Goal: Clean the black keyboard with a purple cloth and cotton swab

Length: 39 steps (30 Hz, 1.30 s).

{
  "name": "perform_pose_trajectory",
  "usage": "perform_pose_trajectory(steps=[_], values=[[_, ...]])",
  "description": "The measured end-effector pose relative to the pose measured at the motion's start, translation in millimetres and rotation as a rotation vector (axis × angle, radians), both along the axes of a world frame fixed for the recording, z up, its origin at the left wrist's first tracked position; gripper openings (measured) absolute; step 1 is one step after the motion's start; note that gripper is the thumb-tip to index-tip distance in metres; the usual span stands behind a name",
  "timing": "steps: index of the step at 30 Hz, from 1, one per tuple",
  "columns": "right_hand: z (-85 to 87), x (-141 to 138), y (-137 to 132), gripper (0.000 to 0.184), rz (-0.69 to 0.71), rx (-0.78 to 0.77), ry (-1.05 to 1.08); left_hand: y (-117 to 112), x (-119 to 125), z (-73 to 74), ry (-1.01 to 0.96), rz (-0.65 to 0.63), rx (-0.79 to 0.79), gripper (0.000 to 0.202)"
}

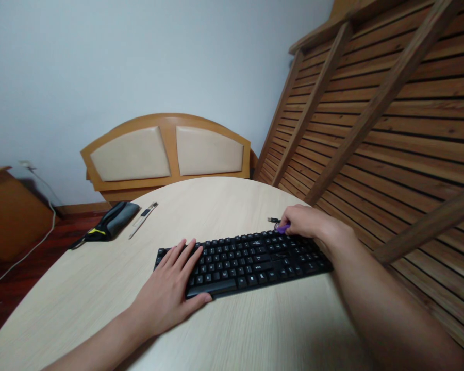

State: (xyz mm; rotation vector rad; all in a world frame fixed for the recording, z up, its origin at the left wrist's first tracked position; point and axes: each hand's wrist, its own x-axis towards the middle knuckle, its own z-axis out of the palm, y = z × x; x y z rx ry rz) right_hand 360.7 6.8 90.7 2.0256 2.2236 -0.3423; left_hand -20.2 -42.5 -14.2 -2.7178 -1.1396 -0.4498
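A black keyboard [251,263] lies on the round table, its long side running across in front of me. My left hand [174,283] rests over its left end with fingers stretched across the keys and the thumb at the near edge. At the far edge, toward the right, my right hand [303,222] is closed on a small purple object [282,228], mostly hidden by the fingers, so its kind is unclear. Just beyond that hand, the keyboard's USB plug [272,220] lies on the tabletop with a bit of dark cable.
A dark pouch with a yellow mark [114,222] sits at the table's left edge. Beside it lies a thin light-coloured stick-like tool [142,221]. Behind the round table [201,206] stands a padded headboard [168,152]; slatted wooden boards [371,134] lean at the right.
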Motion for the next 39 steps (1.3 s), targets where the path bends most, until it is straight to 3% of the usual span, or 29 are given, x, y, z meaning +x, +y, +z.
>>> perform_pose_trajectory(steps=[8,14,24,39], values=[[-4.4,-26,1,0.027,0.191,0.083,0.132,-1,0,1.2,0.013,0.005,0.003,0.091],[-14.9,-22,4,0.027,0.264,0.01,0.22,0,1,1.4,0.004,-0.002,0.001,0.091],[-16.6,-21,9,0.017,0.191,0.034,0.222,0,0,0.6,0.004,-0.002,-0.005,0.092],[-9.0,-12,5,0.018,0.093,-0.022,0.163,0,-2,-0.3,0.007,-0.002,-0.002,0.092]])
